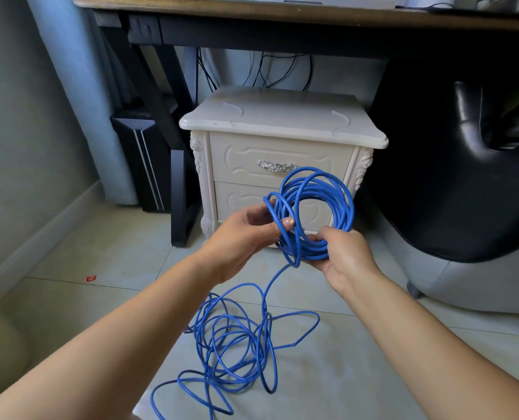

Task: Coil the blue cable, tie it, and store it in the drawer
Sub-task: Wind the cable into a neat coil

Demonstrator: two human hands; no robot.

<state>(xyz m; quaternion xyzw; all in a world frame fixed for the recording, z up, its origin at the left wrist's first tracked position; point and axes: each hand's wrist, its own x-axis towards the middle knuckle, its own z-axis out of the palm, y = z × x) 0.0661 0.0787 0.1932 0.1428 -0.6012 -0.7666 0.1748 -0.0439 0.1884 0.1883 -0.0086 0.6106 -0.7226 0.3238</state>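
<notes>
Count: 1 blue cable point(313, 204), one continuous length. 2 hands: left hand point(246, 234), right hand point(343, 256). 1 nightstand point(282, 119), far centre, with 2 drawers: upper drawer point(243, 159), lower drawer point(240, 201). 1 metal handle point(275, 166) visible. 1 desk point(252, 10), far. 1 computer tower point(143, 159), far left. 1 black chair point(464, 177), right. 1 red scrap point(91, 278), left floor.

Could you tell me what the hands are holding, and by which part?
Both hold the blue cable: the right hand grips the coil's bottom, the left hand pinches a strand at its lower left.
</notes>
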